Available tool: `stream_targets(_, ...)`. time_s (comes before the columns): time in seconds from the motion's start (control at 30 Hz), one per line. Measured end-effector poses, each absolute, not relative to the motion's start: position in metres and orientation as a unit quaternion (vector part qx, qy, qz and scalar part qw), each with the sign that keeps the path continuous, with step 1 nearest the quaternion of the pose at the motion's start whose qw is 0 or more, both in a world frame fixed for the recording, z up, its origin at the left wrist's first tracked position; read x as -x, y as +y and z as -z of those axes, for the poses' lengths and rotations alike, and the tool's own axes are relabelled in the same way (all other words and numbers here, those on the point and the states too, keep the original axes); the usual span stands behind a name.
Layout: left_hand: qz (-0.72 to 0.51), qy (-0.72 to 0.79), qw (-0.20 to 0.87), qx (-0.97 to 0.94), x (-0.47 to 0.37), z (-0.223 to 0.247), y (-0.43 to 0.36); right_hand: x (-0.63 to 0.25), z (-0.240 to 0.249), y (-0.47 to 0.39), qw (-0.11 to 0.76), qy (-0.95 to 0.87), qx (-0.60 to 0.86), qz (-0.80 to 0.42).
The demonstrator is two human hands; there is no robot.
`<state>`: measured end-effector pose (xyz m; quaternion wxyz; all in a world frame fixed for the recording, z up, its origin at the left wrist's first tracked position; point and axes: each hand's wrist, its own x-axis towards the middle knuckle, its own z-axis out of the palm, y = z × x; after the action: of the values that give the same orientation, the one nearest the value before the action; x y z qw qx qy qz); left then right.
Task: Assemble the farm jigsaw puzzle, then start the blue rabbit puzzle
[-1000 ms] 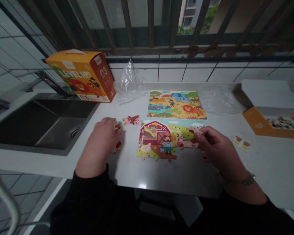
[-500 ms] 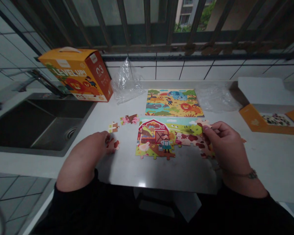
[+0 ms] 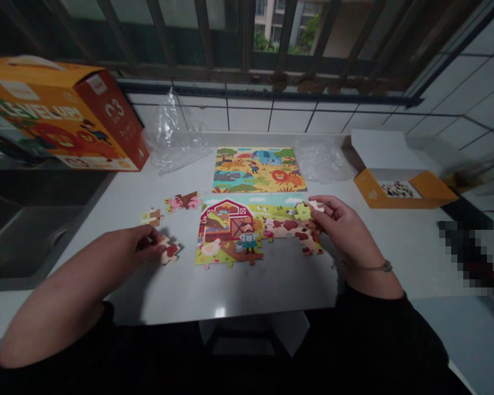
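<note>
A partly joined farm jigsaw puzzle (image 3: 230,230) with a barn, a farmer and a cow lies on the counter in front of me. Above its right end, my right hand (image 3: 333,219) pinches a green and white puzzle piece (image 3: 303,210). Left of the puzzle, my left hand (image 3: 146,241) has its fingers closed on a brown-and-white puzzle piece (image 3: 170,250), low over the counter. Beyond that hand lie a small yellow-brown piece (image 3: 151,216) and a joined pair of pink pig pieces (image 3: 183,202). My fingertips partly cover both held pieces.
Behind the puzzle lies a safari picture board (image 3: 259,170), between two clear plastic bags (image 3: 175,137). An orange carton (image 3: 66,115) stands at the left by the sink (image 3: 37,219). An opened box (image 3: 403,189) with small pieces sits at the right.
My view has turned to the right. The piece in my right hand now shows its green face over the puzzle's right end. My left hand stays on its piece.
</note>
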<state>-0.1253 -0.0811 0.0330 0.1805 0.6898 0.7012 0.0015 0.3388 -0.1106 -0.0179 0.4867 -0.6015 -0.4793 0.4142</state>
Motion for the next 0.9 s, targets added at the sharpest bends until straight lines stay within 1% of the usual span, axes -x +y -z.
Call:
stream_targets(0.1, -0.022, 0.645, 0.226, -0.729, 0.104, -0.044, -0.084, -0.337, 0.017, -0.11, 0.495, -0.473, 0.598, -0.418)
stream_targets(0.17, -0.083, 0.609, 0.261, -0.745, 0.076, -0.044, -0.087, -0.334, 0.016, -0.109, 0.494, -0.477, 0.596, -0.417)
stream_targets(0.2, -0.105, 0.586, 0.3, -0.746, 0.058, -0.042, -0.089, -0.334, 0.016, -0.109, 0.494, -0.478, 0.595, -0.416)
stream_targets(0.27, -0.151, 0.543, 0.389, -0.729, 0.016, -0.03, -0.094, -0.333, 0.016, -0.108, 0.499, -0.477, 0.591, -0.417)
stream_targets(0.3, -0.159, 0.525, 0.415, -0.725, -0.006, -0.023, -0.098, -0.333, 0.016, -0.107, 0.504, -0.475, 0.589, -0.416)
stream_targets(0.47, -0.179, 0.483, 0.475, -0.713, -0.089, 0.011, -0.117, -0.333, 0.017, -0.106, 0.527, -0.46, 0.588, -0.407)
stream_targets(0.57, -0.173, 0.5, 0.439, -0.726, -0.106, 0.018, -0.125, -0.333, 0.016, -0.107, 0.53, -0.459, 0.586, -0.406)
stream_targets(0.67, -0.152, 0.533, 0.359, -0.751, -0.108, 0.019, -0.127, -0.333, 0.015, -0.107, 0.524, -0.463, 0.588, -0.407)
stream_targets(0.77, -0.103, 0.548, 0.293, -0.777, -0.108, 0.017, -0.128, -0.333, 0.015, -0.107, 0.52, -0.469, 0.594, -0.396)
stream_targets(0.9, -0.039, 0.518, 0.271, -0.811, -0.11, 0.008, -0.132, -0.335, 0.017, -0.105, 0.52, -0.473, 0.598, -0.385)
